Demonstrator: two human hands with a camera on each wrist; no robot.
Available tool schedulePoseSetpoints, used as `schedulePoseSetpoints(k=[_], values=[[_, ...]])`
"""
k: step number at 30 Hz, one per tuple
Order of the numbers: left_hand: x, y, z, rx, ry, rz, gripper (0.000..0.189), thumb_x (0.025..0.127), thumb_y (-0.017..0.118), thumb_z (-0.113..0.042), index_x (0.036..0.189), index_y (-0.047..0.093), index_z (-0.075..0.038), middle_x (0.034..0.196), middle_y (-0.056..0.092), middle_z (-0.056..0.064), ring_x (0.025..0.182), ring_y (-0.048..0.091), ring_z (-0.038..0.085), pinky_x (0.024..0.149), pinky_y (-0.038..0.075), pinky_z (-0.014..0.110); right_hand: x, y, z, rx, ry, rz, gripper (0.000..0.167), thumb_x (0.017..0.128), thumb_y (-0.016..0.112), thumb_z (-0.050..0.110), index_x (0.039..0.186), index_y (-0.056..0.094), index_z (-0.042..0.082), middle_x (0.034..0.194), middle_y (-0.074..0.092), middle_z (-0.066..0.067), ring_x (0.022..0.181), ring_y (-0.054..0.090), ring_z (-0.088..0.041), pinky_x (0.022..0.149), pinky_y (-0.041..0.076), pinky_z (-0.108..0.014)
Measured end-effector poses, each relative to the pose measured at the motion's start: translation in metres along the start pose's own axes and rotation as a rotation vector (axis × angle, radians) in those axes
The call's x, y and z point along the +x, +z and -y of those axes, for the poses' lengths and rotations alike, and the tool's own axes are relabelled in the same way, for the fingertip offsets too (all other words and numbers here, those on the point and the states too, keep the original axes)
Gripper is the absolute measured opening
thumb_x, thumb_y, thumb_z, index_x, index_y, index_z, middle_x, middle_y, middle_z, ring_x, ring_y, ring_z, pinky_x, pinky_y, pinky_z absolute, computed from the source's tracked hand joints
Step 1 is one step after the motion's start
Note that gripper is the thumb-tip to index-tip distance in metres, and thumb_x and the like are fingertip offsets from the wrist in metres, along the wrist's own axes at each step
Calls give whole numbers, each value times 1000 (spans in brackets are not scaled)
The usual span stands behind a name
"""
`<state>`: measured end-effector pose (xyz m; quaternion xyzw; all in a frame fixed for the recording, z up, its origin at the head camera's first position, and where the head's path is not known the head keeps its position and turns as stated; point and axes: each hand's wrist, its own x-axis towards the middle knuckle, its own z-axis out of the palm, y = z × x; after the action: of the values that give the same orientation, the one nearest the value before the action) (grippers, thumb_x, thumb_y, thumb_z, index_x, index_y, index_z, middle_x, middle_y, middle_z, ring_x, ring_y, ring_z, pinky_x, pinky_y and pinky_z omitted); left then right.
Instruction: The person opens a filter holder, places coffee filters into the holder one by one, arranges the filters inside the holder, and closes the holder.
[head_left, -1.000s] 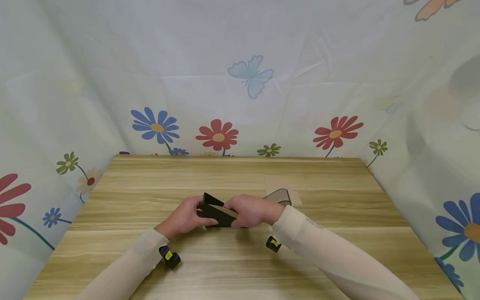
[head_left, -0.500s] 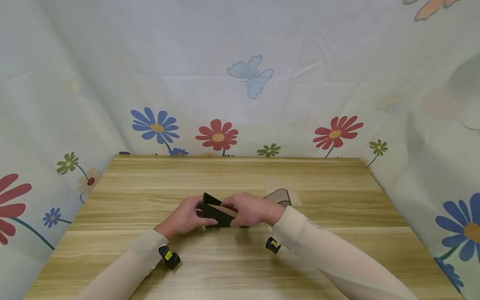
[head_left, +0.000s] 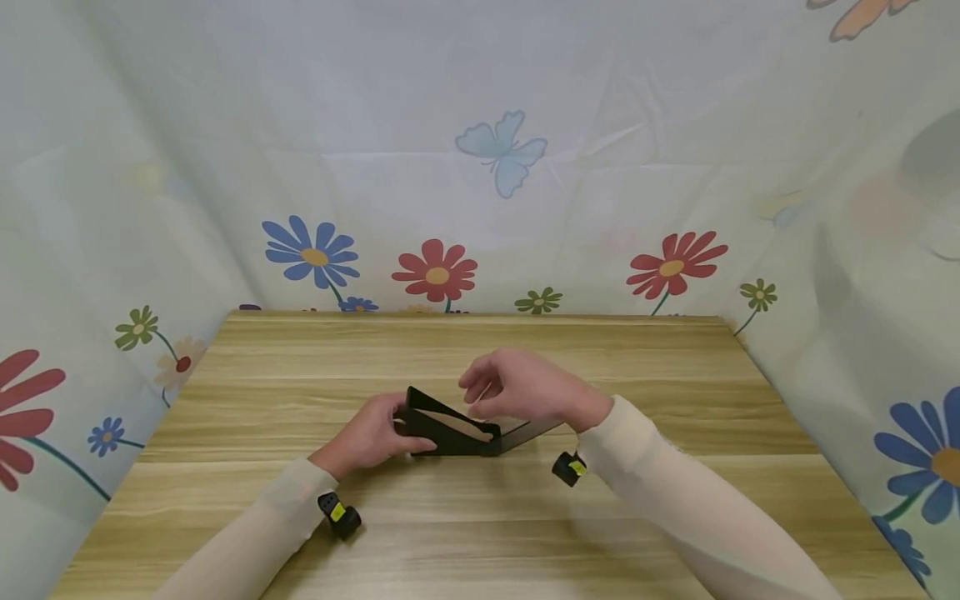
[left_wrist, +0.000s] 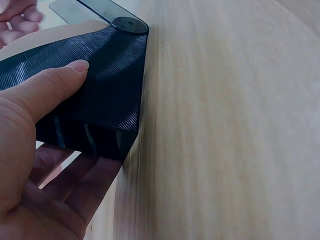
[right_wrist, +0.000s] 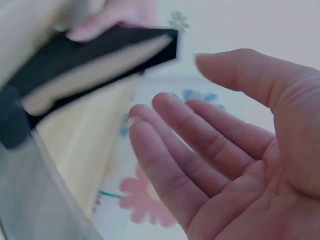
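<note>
My left hand (head_left: 375,433) grips the left end of a black box (head_left: 450,435), its thumb on the near side and its other fingers behind and under it. Seen from the left wrist, the box (left_wrist: 105,75) has fine ridges and sits right at the tabletop. Its smoky see-through lid (right_wrist: 45,190) is swung back on a hinge at the right end. Tan paper-like sheets (right_wrist: 100,67) stand inside the box. Just above and right of it hovers my right hand (head_left: 525,387), apart from the box, fingers loosely bent and holding nothing.
The box stands on a wood-grain table (head_left: 337,350). A pale curtain (head_left: 360,108) printed with flowers and butterflies hangs behind and on both sides. A small black wrist camera (head_left: 341,515) juts out below the left cuff, another (head_left: 570,468) below the right.
My right hand has let go of the box's right end and risen up and to the right. Tan sheets seen on the table behind it now fall out of sight. My left hand stays put.
</note>
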<state>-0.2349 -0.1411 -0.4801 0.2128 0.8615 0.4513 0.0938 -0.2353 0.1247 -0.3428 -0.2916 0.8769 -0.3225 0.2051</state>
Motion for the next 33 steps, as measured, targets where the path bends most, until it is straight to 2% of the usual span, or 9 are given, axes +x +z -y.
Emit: schedulePoseSetpoints(k=[5,7,13,17,21,26,30,33], values=[[0,0,1,-12,0,11,36,82,88,-35,110,71,-22,101,75,-5,84,64,14,69,51,28,-11,-29,-5,78,-37,-119,30,96,74,21,122,71,7,107,76,-4,99,72,-16,88,58,-34],[0,0,1,-17,-2,17,36,81,88,-36,110,72,-22,101,75,-5,83,64,15,68,51,29,-15,-41,-11,71,-42,-177,28,96,74,21,120,72,7,107,76,-5,97,71,-18,85,58,-34],[-1,-1,1,-21,-9,19,36,81,88,-36,111,72,-23,101,75,-5,82,64,15,67,51,29,-17,-67,-45,-38,26,-333,26,98,72,22,119,72,7,109,74,-9,97,68,-21,84,54,-36],[-1,-1,2,-19,-8,18,37,81,88,-36,112,71,-22,101,76,-4,81,63,15,67,51,29,-14,-75,-75,-114,76,-391,24,98,71,20,117,72,5,107,74,-12,97,69,-25,86,55,-42],[0,-1,2,-14,-9,16,39,81,88,-38,112,71,-22,101,75,-5,81,63,15,68,51,29,-12,-76,-103,-124,132,-396,25,98,70,18,116,71,2,107,73,-16,99,69,-30,88,56,-47],[0,-1,0,-16,-13,11,38,81,88,-37,112,71,-21,101,75,-5,82,64,15,68,51,29,-7,-73,-136,-127,208,-361,29,97,71,21,117,70,1,109,73,-16,101,69,-30,87,56,-47],[0,-2,1,-10,-13,5,38,81,88,-36,111,72,-20,101,75,-4,82,63,15,69,50,29,-2,-63,-158,-162,231,-324,34,95,74,22,121,69,0,113,72,-17,106,68,-31,92,55,-48],[0,-1,2,-4,-17,3,38,81,88,-37,111,71,-20,101,75,-5,82,62,15,70,50,29,0,-54,-165,-219,236,-298,42,93,76,24,125,67,-2,119,70,-20,111,65,-35,95,54,-50]])
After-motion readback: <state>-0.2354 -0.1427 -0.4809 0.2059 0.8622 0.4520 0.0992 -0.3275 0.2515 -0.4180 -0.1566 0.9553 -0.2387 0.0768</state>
